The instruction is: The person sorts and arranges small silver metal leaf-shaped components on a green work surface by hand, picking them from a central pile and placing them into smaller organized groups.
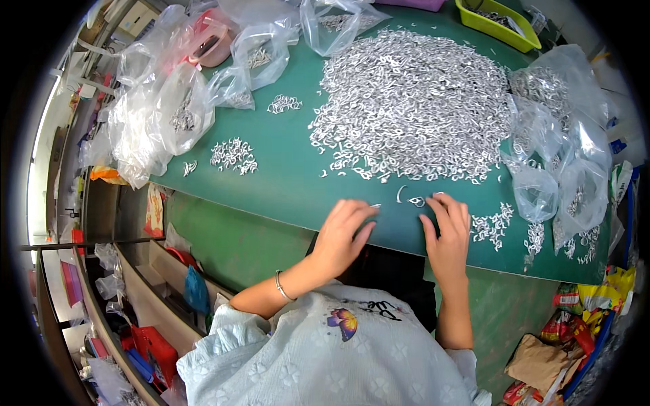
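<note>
A: Where are the hands?

B: Both rest flat near the front edge of a green table (284,196). Left hand (342,233) lies palm down, fingers loosely spread, gripping nothing; a thin bracelet (281,287) circles that wrist. Right hand (448,233) is also palm down w/ fingers extended, fingertips just beside a few loose metal pieces (413,199).

A: And those pieces?

B: Small, silvery, bent shapes, lying on the table between the two hands, slightly ahead of the fingertips. Can't tell if the right fingertips touch them.

A: What's behind them?

B: A big heap of the same silver pieces (413,105) covers the table centre, well past the hands. Smaller clusters (233,154) sit to the left; another small group (491,227) is just right of the right hand.

A: Anything else?

B: Clear plastic bags (162,115) w/ more pieces crowd the left side; more clear bags (562,155) on the right. A yellow-green tray (497,27) sits at the far edge.
</note>
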A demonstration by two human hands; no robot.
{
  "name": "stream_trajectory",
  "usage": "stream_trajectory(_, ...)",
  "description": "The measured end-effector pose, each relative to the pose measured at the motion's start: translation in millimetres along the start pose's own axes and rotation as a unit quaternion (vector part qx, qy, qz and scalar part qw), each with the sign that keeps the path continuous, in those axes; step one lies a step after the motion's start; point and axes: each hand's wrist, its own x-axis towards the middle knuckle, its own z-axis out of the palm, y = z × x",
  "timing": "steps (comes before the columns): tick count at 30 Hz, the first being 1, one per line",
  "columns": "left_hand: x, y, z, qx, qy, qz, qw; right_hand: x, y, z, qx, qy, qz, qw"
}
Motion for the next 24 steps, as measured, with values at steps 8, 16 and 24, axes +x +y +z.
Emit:
stream_trajectory(8, 15.4, -31.9, 12.6, 0.052, 0.006, -0.010, 0.999, 8.5, -21.0, 42.5, -0.104, -0.018, -0.057, 0.993)
stream_trajectory(16, 21.4, -27.3, 14.0, 0.031, 0.014, -0.005, 0.999, 28.0, -29.7, 46.4, -0.117, -0.037, -0.037, 0.992)
stream_trajectory(24, 12.4, -22.7, -0.5, -0.044, -0.012, -0.003, 0.999, 35.4, -32.3, 30.9, -0.110, -0.095, -0.050, 0.988)
